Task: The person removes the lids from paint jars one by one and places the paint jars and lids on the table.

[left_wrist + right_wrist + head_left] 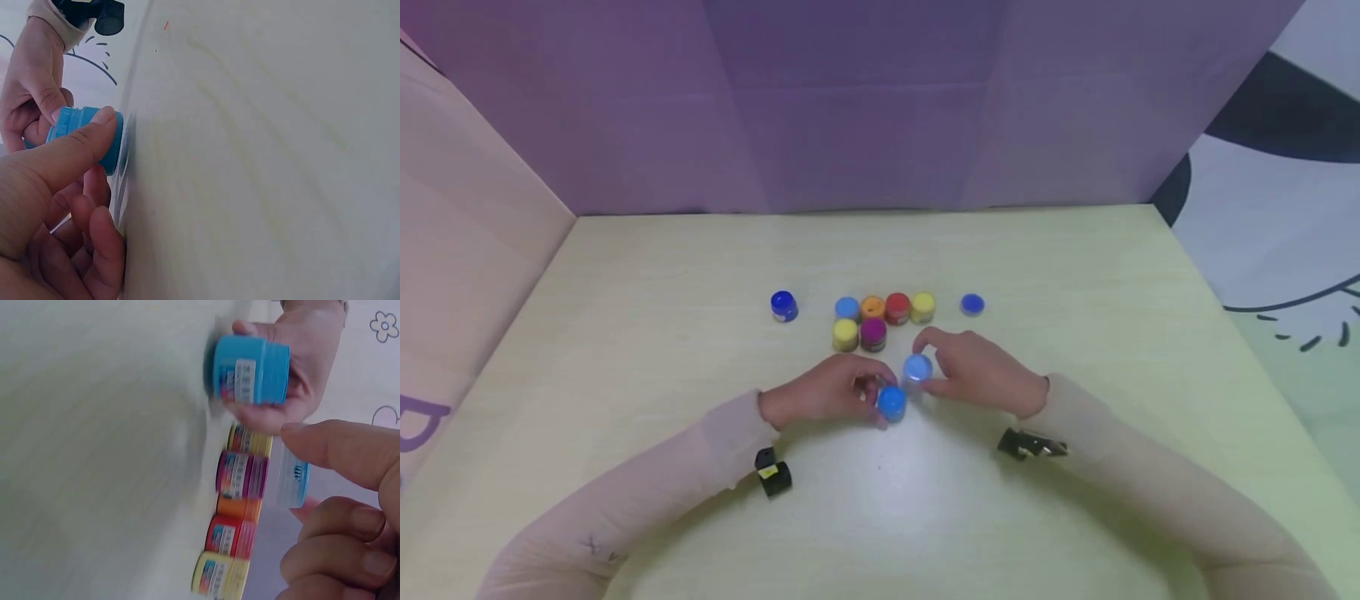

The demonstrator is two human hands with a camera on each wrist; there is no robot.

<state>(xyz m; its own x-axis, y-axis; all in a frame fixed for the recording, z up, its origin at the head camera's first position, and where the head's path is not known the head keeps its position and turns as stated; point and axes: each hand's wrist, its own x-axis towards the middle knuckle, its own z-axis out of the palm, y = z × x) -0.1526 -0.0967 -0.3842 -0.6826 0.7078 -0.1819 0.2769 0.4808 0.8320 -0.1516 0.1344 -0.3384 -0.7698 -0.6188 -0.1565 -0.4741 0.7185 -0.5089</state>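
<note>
My left hand (831,387) grips a small bright-blue paint jar (892,403) by its sides, low at the table top. In the right wrist view the jar (272,365) stands upright, its barcode label showing. My right hand (985,367) pinches a clear lid with a light-blue top (917,367) between thumb and forefinger. This lid (291,478) is apart from the jar, just beyond it and slightly to the right in the head view. In the left wrist view, my left thumb lies across the blue jar (76,116).
Behind the hands stand light-blue (847,308), orange (872,308), red (897,308) and yellow (922,307) jars in a row. Another yellow jar (846,335) and a purple jar (873,334) stand before them. A dark-blue jar (784,307) is left, a dark-blue lid (972,304) right.
</note>
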